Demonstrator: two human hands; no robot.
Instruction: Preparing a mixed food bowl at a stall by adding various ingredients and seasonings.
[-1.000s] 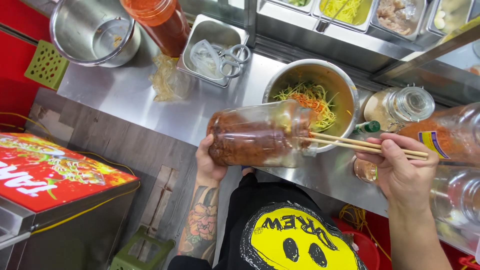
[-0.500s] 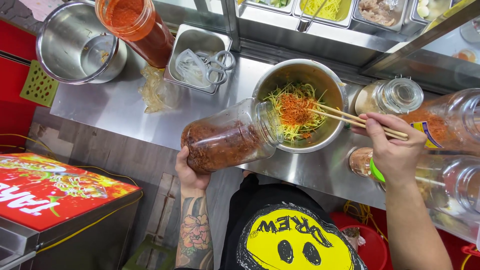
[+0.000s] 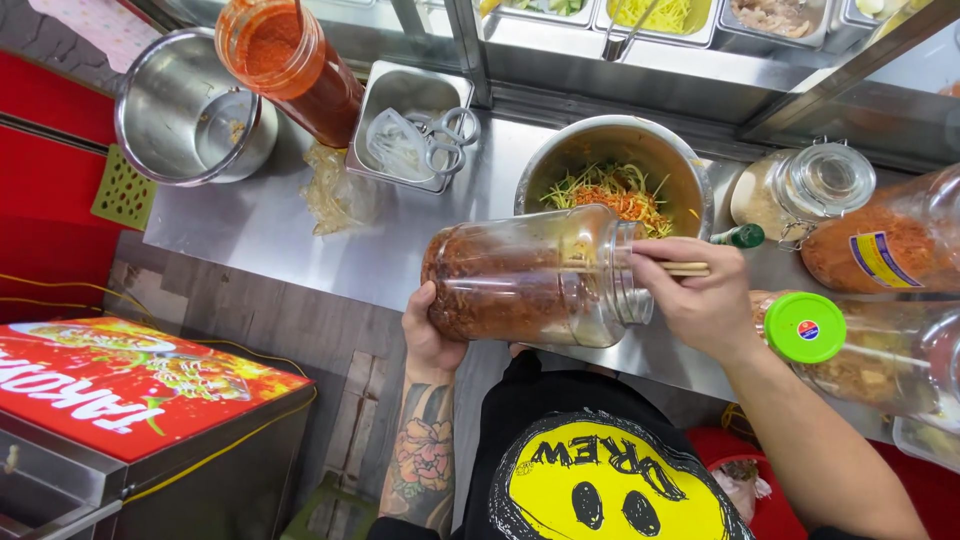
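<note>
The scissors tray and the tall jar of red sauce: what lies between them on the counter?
In the head view, nothing lies between the scissors tray and the red sauce jar; they stand side by side, apparently touching.

Beyond the fingers, scissors [image 3: 440, 140] lie in a steel tray [image 3: 400, 95]. Left of them stand a jar of red sauce [image 3: 290, 65] and a steel pot [image 3: 180, 110]; a green-lidded jar [image 3: 840, 345] sits just right.

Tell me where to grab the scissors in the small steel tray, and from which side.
Take the scissors by the ring handles, which lie at the tray's right end nearest the mixing bowl. Come straight down from above: they lie flat, and the tray walls probably block a sideways approach. The blades point left, under clear plastic.
</note>
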